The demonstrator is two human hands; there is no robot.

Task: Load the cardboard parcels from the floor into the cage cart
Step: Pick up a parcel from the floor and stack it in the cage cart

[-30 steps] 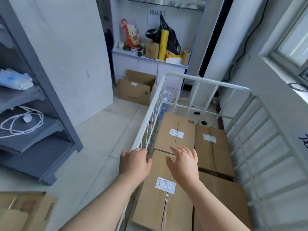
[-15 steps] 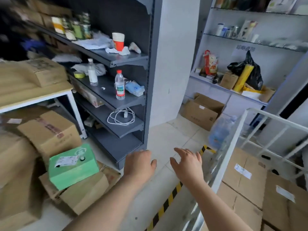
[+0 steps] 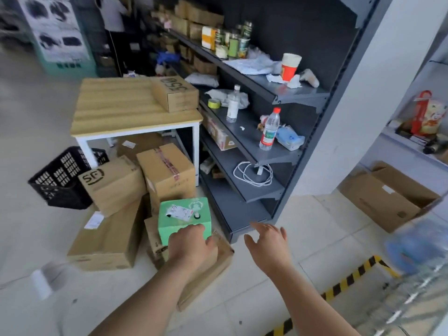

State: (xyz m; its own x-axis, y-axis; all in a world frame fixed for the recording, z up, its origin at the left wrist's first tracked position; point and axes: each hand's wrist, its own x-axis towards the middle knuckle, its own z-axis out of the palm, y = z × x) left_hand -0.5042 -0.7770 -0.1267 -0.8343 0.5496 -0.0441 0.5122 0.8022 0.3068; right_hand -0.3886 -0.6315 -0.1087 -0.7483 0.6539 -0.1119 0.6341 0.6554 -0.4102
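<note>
**Head view: hands go down to the floor pile for the next pick**

The person's left hand [image 3: 191, 248] reaches over the near top edge of a mint-green carton with a white label [image 3: 184, 214]; its fingers [image 3: 194, 231] bend toward the carton, but their tips are hidden, so whether they grasp it or only hover cannot be told. The right hand [image 3: 269, 243] hangs above the pale tiled floor [image 3: 303, 214] just right of the carton; its fingers [image 3: 257, 226] are spread and released, holding nothing.

The brown cardboard parcels [image 3: 167, 173] lie heaped on the floor in front of the wood-topped, white-legged desk [image 3: 126, 110] and beside the dark grey metal shelving [image 3: 242, 146]; the green carton sits on a flat brown box [image 3: 211, 272] at the near edge of the heap. What seems to be the white cage cart [image 3: 412, 301] shows only as a blur at the lower right, well apart from the pile.

The step in hand looks like the pick of the next parcel, probably the green carton. The next move calls for the right hand to close in on the carton's right side; both hands would then press opposite faces, lift it clear of the parcels behind, and turn right toward the cart.
</note>
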